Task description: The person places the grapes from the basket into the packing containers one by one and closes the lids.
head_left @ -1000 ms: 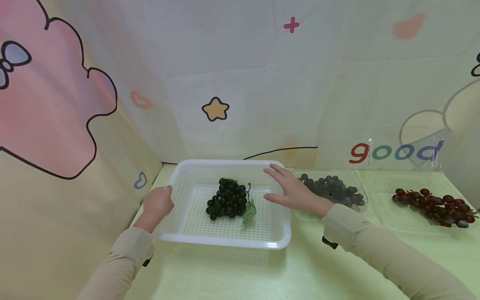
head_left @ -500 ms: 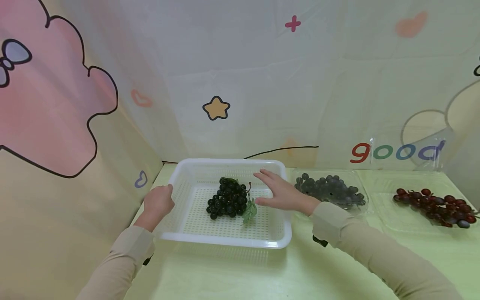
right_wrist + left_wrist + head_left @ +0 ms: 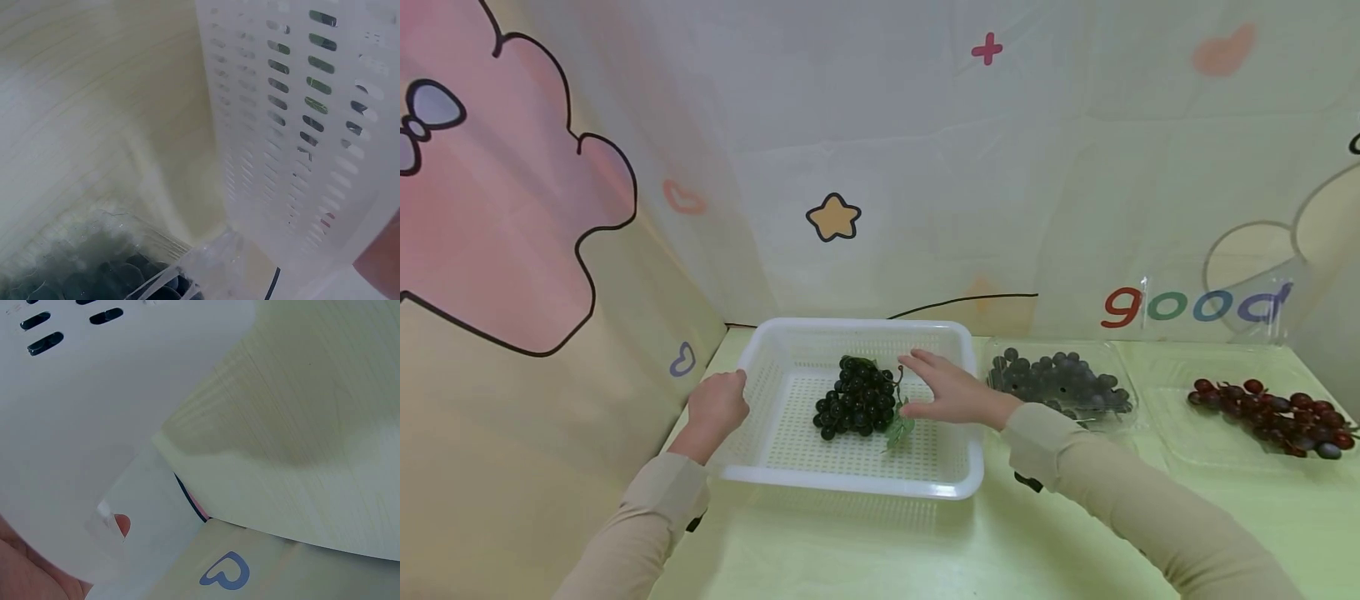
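Note:
A white plastic basket (image 3: 850, 477) with a slotted floor stands on the table. In it lies a bunch of dark grapes (image 3: 852, 402) with a brown stem and a green leaf (image 3: 901, 427). My left hand (image 3: 718, 412) grips the basket's left rim; in the left wrist view the hand (image 3: 31, 575) shows partly behind that rim. Over the right side of the basket my right hand (image 3: 955, 392) reaches in, its fingers spread and holding nothing. Its thumb and fingertips are close beside the stem and leaf; whether they touch is unclear.
Right of the basket, a clear plastic box (image 3: 1123, 408) contains dark grapes (image 3: 1060, 379). Farther right, a second clear box (image 3: 1180, 446) contains red grapes (image 3: 1270, 412). A printed curtain (image 3: 910, 208) hangs behind the pale table (image 3: 850, 550).
My right hand has moved left and slightly down, from the basket's right rim toward the stem and leaf. My left hand and the basket have stayed in place.

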Available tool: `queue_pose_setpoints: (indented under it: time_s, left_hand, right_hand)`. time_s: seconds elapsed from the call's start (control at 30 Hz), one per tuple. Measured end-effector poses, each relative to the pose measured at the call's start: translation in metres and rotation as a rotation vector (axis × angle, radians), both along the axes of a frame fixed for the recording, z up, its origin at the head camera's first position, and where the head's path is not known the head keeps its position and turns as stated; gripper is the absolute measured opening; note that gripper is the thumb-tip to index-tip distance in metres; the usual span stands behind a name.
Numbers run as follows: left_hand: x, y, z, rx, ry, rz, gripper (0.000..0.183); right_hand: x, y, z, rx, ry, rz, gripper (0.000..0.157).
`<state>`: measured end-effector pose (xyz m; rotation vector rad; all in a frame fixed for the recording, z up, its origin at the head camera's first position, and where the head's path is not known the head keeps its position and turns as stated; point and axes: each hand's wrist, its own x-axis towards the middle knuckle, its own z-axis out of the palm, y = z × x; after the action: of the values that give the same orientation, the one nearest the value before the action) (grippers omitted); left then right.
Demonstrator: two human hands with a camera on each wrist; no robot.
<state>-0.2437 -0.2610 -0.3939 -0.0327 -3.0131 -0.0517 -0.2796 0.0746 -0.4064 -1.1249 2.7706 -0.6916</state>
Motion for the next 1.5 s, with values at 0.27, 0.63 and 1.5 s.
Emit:
queue_pose_setpoints:
  time_s: [0.27, 0.63, 1.5]
  left_hand:
    - [0.000, 0.000, -0.001, 0.002, -0.004, -0.001, 0.006]
    - [0.000, 0.000, 0.001, -0.006, -0.018, 0.013, 0.007]
    - [-0.001, -0.001, -0.001, -0.019, 0.000, 0.014, 0.007]
  right_hand:
    - [-0.003, -0.008, -0.005, 0.046, -0.021, -0.002, 0.078]
    - [-0.010, -0.018, -0.009, 0.067, -0.053, 0.002, 0.079]
    - [-0.014, -0.033, -0.012, 0.065, -0.242, 0.047, 0.086]
